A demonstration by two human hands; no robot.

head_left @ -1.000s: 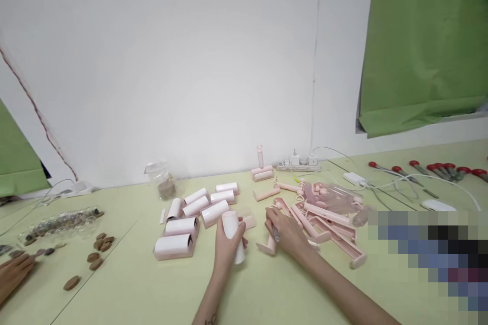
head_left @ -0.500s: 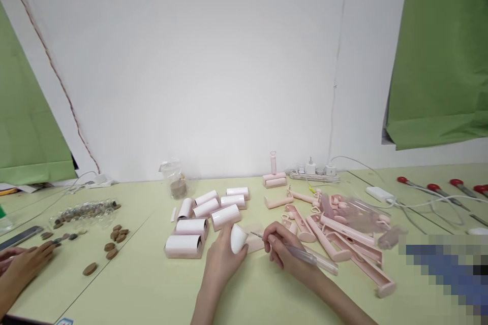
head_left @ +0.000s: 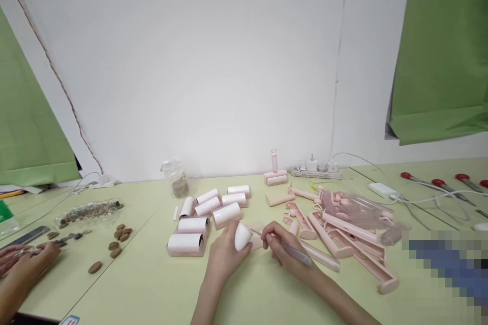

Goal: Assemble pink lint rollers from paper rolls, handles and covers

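My left hand (head_left: 227, 254) is closed around a white paper roll (head_left: 243, 236), its rounded side showing between thumb and fingers. In my right hand (head_left: 284, 248) is a slim screwdriver-like tool (head_left: 299, 254) with a thin metal shaft and a translucent handle. Its tip points left, close to the white roll; whether they touch I cannot tell. Left of my hands stand several white rolls in pale pink cases (head_left: 185, 245). Right of them lie long pink plastic handle parts (head_left: 360, 259) and a clear tube (head_left: 320, 255).
Another person's hands (head_left: 28, 264) work at the far left, near brown oval pieces (head_left: 95, 267) and bagged stones (head_left: 89, 212). At the back are a plastic bag (head_left: 180, 185) and a power strip (head_left: 316, 173). Cables and red-handled tools (head_left: 438, 183) lie at the right.
The tool in my right hand has come nearer the white roll, and its handle has swung away from the clear tube. The other person's hands have shifted. The view has moved slightly.
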